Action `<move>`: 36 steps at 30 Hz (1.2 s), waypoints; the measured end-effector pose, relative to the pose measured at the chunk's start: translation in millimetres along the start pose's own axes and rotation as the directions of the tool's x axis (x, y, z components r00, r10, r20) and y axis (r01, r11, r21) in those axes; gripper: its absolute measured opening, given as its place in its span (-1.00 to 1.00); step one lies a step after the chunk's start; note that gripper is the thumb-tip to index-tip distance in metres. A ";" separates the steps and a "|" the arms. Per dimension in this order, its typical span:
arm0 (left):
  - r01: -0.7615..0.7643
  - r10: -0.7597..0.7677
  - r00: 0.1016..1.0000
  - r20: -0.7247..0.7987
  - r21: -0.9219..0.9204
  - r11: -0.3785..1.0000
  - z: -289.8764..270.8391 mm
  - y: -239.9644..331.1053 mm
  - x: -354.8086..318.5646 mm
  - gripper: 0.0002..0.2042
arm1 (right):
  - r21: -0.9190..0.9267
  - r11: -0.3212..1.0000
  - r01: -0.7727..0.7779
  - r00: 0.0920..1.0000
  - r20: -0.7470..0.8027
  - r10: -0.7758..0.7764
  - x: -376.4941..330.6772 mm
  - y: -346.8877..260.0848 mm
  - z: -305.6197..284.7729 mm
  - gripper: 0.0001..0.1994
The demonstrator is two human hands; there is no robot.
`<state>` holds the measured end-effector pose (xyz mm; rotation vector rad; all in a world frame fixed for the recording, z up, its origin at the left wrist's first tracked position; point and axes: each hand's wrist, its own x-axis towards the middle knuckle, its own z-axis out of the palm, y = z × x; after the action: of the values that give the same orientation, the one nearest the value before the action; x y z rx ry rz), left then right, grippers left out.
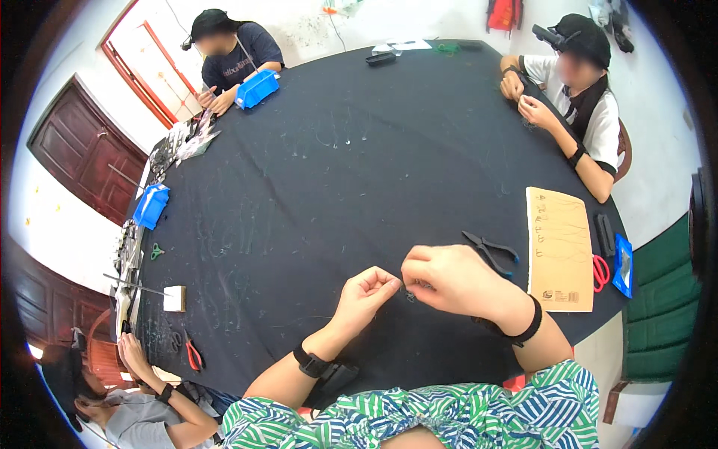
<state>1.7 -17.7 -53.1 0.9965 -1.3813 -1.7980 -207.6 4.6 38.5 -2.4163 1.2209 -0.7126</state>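
My left hand (364, 301) and my right hand (456, 281) meet over the near middle of the black-covered table. Thumb and finger of the left are pinched together, close to the right fingertips. The right hand's fingers are curled closed. A tiny dark piece (410, 297) shows beneath the right fingers; its kind is too small to make out. Just right of that hand lie dark pliers (490, 253) with blue handle ends. Beside them rests a tan paper sheet or booklet (559, 262) carrying small dark hook-like pieces with thin lines trailing from them.
Red-handled scissors (600, 274), a blue packet (623, 266) and a black case (605, 235) lie at the right edge. Leftward are red-handled pliers (194, 355), green scissors (157, 251), a white block (174, 298) and blue bins (152, 206). Three people work around the table.
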 end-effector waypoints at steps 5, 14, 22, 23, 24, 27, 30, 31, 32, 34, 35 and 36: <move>-0.016 0.016 1.000 0.017 -0.021 1.000 -3.3 -10.2 0.9 -0.90 | -0.029 0.999 -0.016 0.998 0.059 0.017 -2.7 -0.7 17.9 -0.91; -0.012 0.020 0.997 0.071 -0.106 0.994 -5.9 1.1 -3.4 -0.94 | -0.035 0.999 0.009 0.997 0.082 -0.006 1.1 2.4 20.4 -0.89; -0.007 0.023 0.995 0.092 -0.167 0.986 -6.5 5.8 -3.6 -0.89 | 0.045 0.998 0.035 0.999 -0.004 -0.035 1.9 2.6 14.9 -0.87; -0.003 0.016 0.996 0.087 -0.146 0.989 -5.7 6.6 -4.3 -0.89 | 0.036 0.999 0.031 0.999 -0.018 -0.030 2.1 2.7 15.6 -0.87; -0.002 0.012 0.997 0.081 -0.125 0.992 -5.6 7.3 -4.2 -0.89 | 0.026 0.999 0.029 0.999 -0.033 -0.028 2.7 2.9 16.0 -0.87; 0.006 0.002 0.998 0.067 -0.127 0.992 -4.6 6.8 -4.1 -0.89 | 0.023 0.999 0.045 0.998 -0.047 -0.043 1.9 3.5 17.4 -0.87; 0.022 -0.012 0.997 0.072 -0.152 0.988 -4.6 6.9 -4.3 -0.89 | 0.034 0.999 0.004 1.000 0.022 -0.004 3.2 0.3 13.5 -0.89; 0.024 -0.013 0.997 0.072 -0.152 0.988 -4.7 6.8 -4.2 -0.89 | 0.035 0.999 0.003 1.000 0.023 -0.004 3.0 1.0 13.6 -0.89; 0.036 -0.024 0.997 0.079 -0.155 0.987 -4.9 6.7 -4.1 -0.88 | 0.034 0.999 0.011 1.000 0.020 -0.012 2.5 2.0 14.1 -0.89; 0.049 -0.036 0.996 0.086 -0.157 0.986 -4.5 7.7 -4.4 -0.88 | 0.035 0.999 0.020 1.000 0.018 -0.021 1.8 3.2 14.3 -0.89; 0.045 -0.031 0.996 0.088 -0.154 0.987 -3.7 8.7 -4.7 -0.88 | 0.035 0.999 0.020 0.999 0.025 -0.021 1.6 3.7 14.4 -0.89; 0.040 -0.026 0.996 0.091 -0.152 0.988 -3.3 9.2 -5.0 -0.87 | 0.035 0.999 0.020 0.999 0.033 -0.021 1.6 4.1 14.4 -0.89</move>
<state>7.5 -17.2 -43.9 0.8730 -1.2631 -1.9615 -201.2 2.0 25.2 -2.4060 1.1623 -0.6913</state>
